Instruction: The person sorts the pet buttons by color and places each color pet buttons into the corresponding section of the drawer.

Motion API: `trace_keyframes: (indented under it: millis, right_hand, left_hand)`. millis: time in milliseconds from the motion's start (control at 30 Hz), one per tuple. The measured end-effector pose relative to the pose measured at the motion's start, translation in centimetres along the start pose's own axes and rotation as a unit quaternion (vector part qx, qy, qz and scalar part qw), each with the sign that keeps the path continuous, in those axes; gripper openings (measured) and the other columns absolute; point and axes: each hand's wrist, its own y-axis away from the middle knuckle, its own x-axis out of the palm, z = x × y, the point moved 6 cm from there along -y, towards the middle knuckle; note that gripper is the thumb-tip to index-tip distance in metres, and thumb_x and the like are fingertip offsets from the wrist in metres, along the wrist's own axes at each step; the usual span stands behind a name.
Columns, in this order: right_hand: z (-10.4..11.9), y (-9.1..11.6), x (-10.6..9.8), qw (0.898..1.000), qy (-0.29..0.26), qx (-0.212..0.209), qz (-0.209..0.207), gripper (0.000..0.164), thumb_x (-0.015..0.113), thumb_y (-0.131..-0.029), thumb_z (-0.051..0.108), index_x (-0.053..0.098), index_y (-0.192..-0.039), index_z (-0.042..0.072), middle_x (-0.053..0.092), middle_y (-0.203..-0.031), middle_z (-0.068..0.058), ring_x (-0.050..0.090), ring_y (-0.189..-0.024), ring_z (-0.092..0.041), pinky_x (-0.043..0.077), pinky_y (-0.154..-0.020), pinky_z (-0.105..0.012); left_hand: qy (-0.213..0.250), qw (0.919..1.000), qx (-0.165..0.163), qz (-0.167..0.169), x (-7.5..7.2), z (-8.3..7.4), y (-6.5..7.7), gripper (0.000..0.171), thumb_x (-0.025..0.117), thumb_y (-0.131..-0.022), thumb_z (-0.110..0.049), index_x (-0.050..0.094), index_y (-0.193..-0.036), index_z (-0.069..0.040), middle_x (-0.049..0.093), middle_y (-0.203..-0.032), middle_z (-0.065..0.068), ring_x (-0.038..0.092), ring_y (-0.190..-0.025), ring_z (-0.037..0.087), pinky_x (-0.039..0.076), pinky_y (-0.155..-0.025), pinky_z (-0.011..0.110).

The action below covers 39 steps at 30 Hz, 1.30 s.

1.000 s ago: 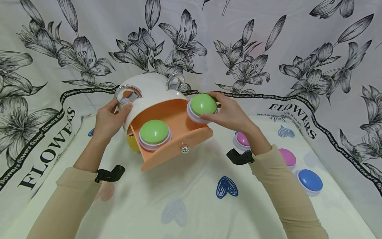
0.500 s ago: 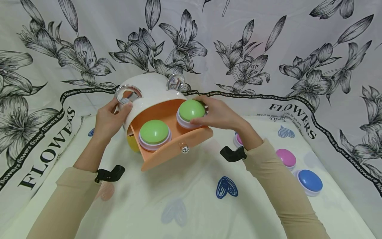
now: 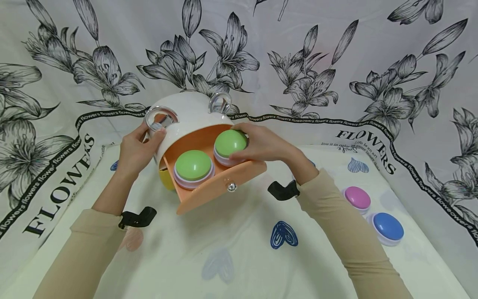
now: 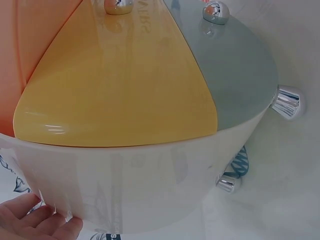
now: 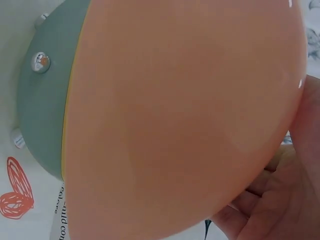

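Observation:
A round white drawer box (image 3: 186,103) with silver rings stands ahead of me, its orange drawer (image 3: 220,183) pulled out. My left hand (image 3: 136,147) holds the box's left side beside one ring, and fingers (image 4: 60,227) show against the white shell in the left wrist view. Inside the drawer, on the left, sits a green push button (image 3: 193,165) with a white base. My right hand (image 3: 263,141) grips a second green push button (image 3: 230,143) at the drawer's right side. The orange front hides that button in the right wrist view.
On the cloth to the right lie a pink push button (image 3: 357,197) and a blue push button (image 3: 388,226). Below the orange drawer are a yellow drawer (image 4: 115,85) and a grey-green drawer (image 4: 235,75). A flowered curtain (image 3: 298,25) hangs behind.
My right hand has carried the second green push button left and down, from the drawer's right edge into the drawer. My left hand and the box have not moved.

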Motion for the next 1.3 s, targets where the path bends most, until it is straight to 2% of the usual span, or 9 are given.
trace_keyframes:
  millis: [667,900,1133,1300]
  right_hand:
    - [0.7,-0.9,0.9,0.996,0.042,-0.009,0.074,0.065,0.072,-0.077,0.034,0.044,-0.131,0.009,0.056,-0.118,-0.002,0.054,-0.099,-0.014,0.048,-0.086,-0.024]
    - [0.8,-1.0,1.0,0.993,0.055,-0.013,0.102,0.066,0.071,-0.079,0.03,0.043,-0.133,0.007,0.052,-0.124,-0.004,0.051,-0.106,-0.017,0.046,-0.092,-0.026]
    - [1.0,-1.1,1.2,0.991,0.059,-0.03,0.119,0.071,0.07,-0.081,0.027,0.036,-0.141,0.008,0.043,-0.139,-0.005,0.042,-0.122,-0.019,0.037,-0.104,-0.029]
    - [0.9,-1.0,0.9,0.992,0.04,-0.039,0.115,0.066,0.066,-0.084,0.027,0.038,-0.14,0.01,0.044,-0.138,-0.004,0.041,-0.121,-0.019,0.037,-0.104,-0.03]
  left_hand:
    - [0.002,1.0,-0.008,-0.001,0.0,0.2,-0.1,0.073,0.054,-0.085,-0.055,0.029,-0.145,-0.021,0.025,-0.151,0.002,0.023,-0.138,0.022,0.035,-0.105,0.042]
    - [0.001,1.0,-0.006,0.0,0.0,0.2,-0.1,0.072,0.054,-0.085,-0.055,0.03,-0.145,-0.021,0.025,-0.151,0.001,0.024,-0.138,0.021,0.035,-0.105,0.042]
    - [-0.004,1.0,-0.003,0.0,-0.1,0.1,0.0,0.073,0.053,-0.085,-0.055,0.029,-0.145,-0.021,0.026,-0.151,0.002,0.023,-0.139,0.021,0.035,-0.105,0.043]
    - [0.0,1.0,0.002,0.002,0.0,0.0,0.0,0.072,0.053,-0.085,-0.054,0.031,-0.145,-0.021,0.026,-0.151,0.002,0.022,-0.139,0.02,0.034,-0.106,0.043]
